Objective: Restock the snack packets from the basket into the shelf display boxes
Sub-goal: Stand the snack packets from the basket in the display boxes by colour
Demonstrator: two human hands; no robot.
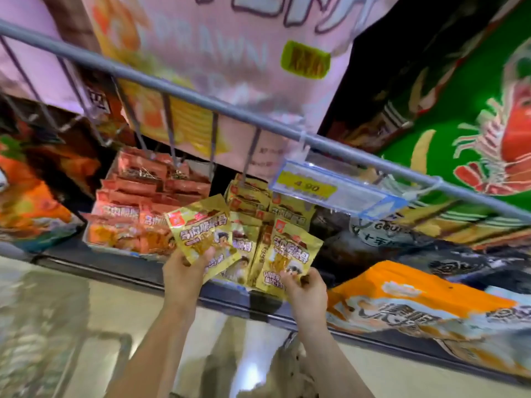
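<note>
My left hand (184, 272) grips a gold snack packet (201, 228) by its lower edge, holding it up in front of the shelf. My right hand (306, 288) pinches a second gold packet (290, 254) at its bottom corner, just right of the first. Behind both packets stands a display box of gold packets (253, 202), several of them upright. To its left sits a display box of red-orange packets (138, 208). The basket is not in view.
A grey wire rail (201, 101) crosses overhead with a price tag holder (324, 188) reading 4.90. Large pink (235, 53), green (474, 124) and orange (431, 305) snack bags crowd around. The dark shelf edge (230, 294) runs under my hands.
</note>
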